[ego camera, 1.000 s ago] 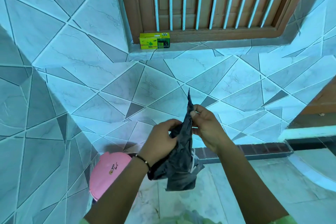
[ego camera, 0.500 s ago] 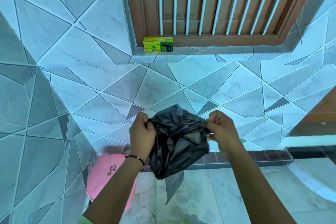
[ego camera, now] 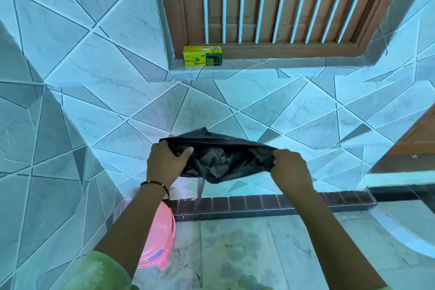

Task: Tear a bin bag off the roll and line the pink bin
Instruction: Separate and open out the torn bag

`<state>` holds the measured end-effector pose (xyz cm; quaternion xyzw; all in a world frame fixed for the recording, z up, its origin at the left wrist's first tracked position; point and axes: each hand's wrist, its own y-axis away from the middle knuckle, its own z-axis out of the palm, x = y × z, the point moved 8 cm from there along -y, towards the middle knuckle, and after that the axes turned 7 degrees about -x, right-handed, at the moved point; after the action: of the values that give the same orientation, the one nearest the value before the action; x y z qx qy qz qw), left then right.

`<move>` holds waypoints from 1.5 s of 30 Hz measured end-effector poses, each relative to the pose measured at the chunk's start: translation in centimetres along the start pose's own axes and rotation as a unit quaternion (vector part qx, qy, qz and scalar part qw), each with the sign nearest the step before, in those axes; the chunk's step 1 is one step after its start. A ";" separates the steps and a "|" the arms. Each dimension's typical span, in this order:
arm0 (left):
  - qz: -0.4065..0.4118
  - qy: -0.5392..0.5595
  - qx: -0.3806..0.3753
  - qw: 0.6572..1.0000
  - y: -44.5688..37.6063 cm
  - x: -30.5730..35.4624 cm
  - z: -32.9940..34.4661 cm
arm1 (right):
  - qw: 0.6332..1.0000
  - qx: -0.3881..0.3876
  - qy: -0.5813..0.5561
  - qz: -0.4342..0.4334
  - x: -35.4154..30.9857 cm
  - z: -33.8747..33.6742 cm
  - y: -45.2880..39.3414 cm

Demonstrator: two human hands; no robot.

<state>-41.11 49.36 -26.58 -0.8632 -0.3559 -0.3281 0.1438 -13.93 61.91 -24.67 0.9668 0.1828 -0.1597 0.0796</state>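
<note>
Two hands hold one black bin bag (ego camera: 221, 160) in the air in front of the tiled wall (ego camera: 98, 37). Left hand (ego camera: 164, 162) is closed on the bag's left edge, thumb hooked inside the mouth. Right hand (ego camera: 290, 167) is pinched shut on the right edge. Bag mouth is stretched wide between them, top rim pulled into a near-straight line; the rest hangs crumpled below, bottom not unfolded. A thin strip of bag dangles down near the left wrist.

Beaded bracelet (ego camera: 156, 185) sits on the left wrist. Green sleeve (ego camera: 98, 273) shows at the lower left.

Pink bin (ego camera: 160, 240) stands on the floor (ego camera: 259, 254) at the lower left, in the corner by the wall, mostly hidden behind the left forearm. It sits below and left of the bag, not touching it. Cannot tell whether anything is inside the bin.

Yellow-green box (ego camera: 202, 56) with "bin" printed on it rests on the window ledge (ego camera: 270, 70), at its left end, against the brown window frame (ego camera: 282, 48). It is well apart from the hands. Dark tile strip (ego camera: 259, 206) runs along the base of the wall.
</note>
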 end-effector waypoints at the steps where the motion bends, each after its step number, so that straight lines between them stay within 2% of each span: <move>1: -0.026 0.035 0.008 0.999 0.2 -0.3 -0.1 | 1.000 0.012 -0.017 -0.004 -0.1 -0.4 0.2; 3: -0.023 0.092 0.041 0.995 0.7 0.0 -0.7 | 0.999 -0.005 -0.042 -0.006 -0.2 -0.6 0.6; 6: 0.046 0.110 0.063 0.991 2.0 2.2 -1.0 | 0.997 -0.016 -0.058 -0.057 -1.6 -1.0 1.1; 10: 0.170 0.123 -0.021 0.977 4.4 7.2 -0.1 | 0.983 0.040 -0.064 -0.170 -6.7 -1.4 2.3; 14: 0.265 0.122 -0.073 0.954 6.8 11.1 -1.0 | 0.984 0.007 -0.158 -0.080 -7.5 0.8 0.3; 17: 0.271 0.089 -0.059 0.957 6.1 10.1 -2.6 | 0.960 0.001 -0.276 -0.047 -5.7 1.4 -1.0; 19: 0.252 0.017 -0.017 0.967 4.5 7.6 -3.7 | 0.914 -0.003 -0.406 -0.017 -4.2 1.6 -1.5; 21: 0.199 -0.043 0.024 0.979 3.0 4.8 -4.4 | 0.876 0.003 -0.483 -0.006 -3.5 1.3 -1.6; 23: 0.142 -0.071 0.043 0.986 2.0 2.7 -4.3 | 0.876 0.001 -0.481 -0.028 -4.2 1.0 -1.6; 26: 0.089 -0.143 0.054 0.984 1.0 1.4 -3.8 | 0.890 0.037 -0.450 -0.063 -5.0 0.0 -1.3; 28: 0.036 -0.145 0.051 0.987 0.2 0.2 -4.1 | 0.885 0.036 -0.455 -0.096 -5.2 -1.0 -1.1; 30: -0.029 -0.078 0.029 0.996 -0.6 -1.8 -4.1 | 0.885 0.016 -0.430 -0.176 -6.1 -2.1 -0.1; 32: -0.086 0.035 -0.011 0.996 -1.3 -3.6 -3.7 | 0.884 -0.023 -0.363 -0.293 -7.9 -2.8 1.9; 34: -0.127 0.215 -0.076 0.965 -1.5 -4.3 -2.4 | 0.875 -0.083 -0.297 -0.373 -9.3 -2.1 3.7; 36: -0.144 0.365 -0.109 0.913 -1.7 -4.1 -1.4 | 0.894 -0.124 -0.208 -0.376 -9.4 -0.5 4.0; 37: -0.141 0.398 -0.097 0.901 -2.0 -4.1 -1.3 | 0.913 -0.118 -0.150 -0.360 -9.0 0.2 3.5; 38: -0.131 0.382 -0.074 0.912 -2.1 -4.0 -1.7 | 0.932 -0.100 -0.098 -0.334 -8.5 0.7 2.8; 39: -0.110 0.328 -0.044 0.937 -2.2 -4.0 -2.2 | 0.951 -0.080 -0.056 -0.295 -7.7 1.0 2.0; 41: -0.050 0.110 -0.003 0.993 -1.8 -3.4 -3.2 | 0.980 -0.041 0.003 -0.196 -5.7 0.7 -0.1; 42: -0.015 -0.016 -0.016 1.000 -1.5 -3.0 -3.0 | 0.988 -0.024 0.018 -0.151 -4.7 0.3 -1.0; 43: 0.017 -0.122 -0.052 0.991 -1.2 -2.8 -2.3 | 0.993 -0.013 0.028 -0.116 -3.7 -0.1 -1.6; 45: 0.041 -0.255 -0.154 0.954 -0.7 -3.5 -0.6 | 0.996 -0.013 0.049 -0.071 -2.2 -0.1 -2.5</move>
<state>-43.77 47.76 -28.48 -0.9438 -0.2898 -0.1414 -0.0729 -16.76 63.52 -24.06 0.9571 0.2564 -0.1145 0.0717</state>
